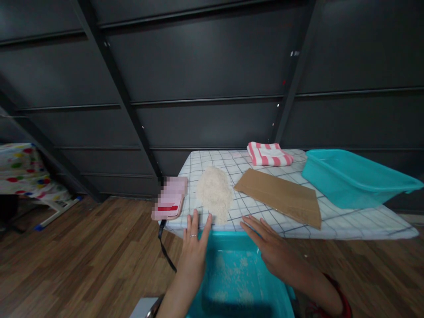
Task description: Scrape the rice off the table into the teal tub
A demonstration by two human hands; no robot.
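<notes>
My left hand [194, 243] is open, fingers spread, at the table's front edge, over the left rim of a teal plastic tub [238, 269]. Across from it, my right hand [265, 240] also has its fingers stretched out, above the tub's right side. Neither hand holds anything. A heap of white grains [214, 192], looking like rice, lies on the table just beyond my left fingertips and trails toward the edge. White grains are scattered over the tub's bottom. To the right of the heap lies a flat piece of brown cardboard [281, 194].
A checked white cloth covers the table [357, 225]. Toward the back is a folded pink-striped towel [269, 154]; a second teal tub [357, 176] stands at the right. A pink item [172, 196], partly blurred, sits at the left corner, a black strap [164, 247] hanging below. Dark panels [205, 66] rise behind.
</notes>
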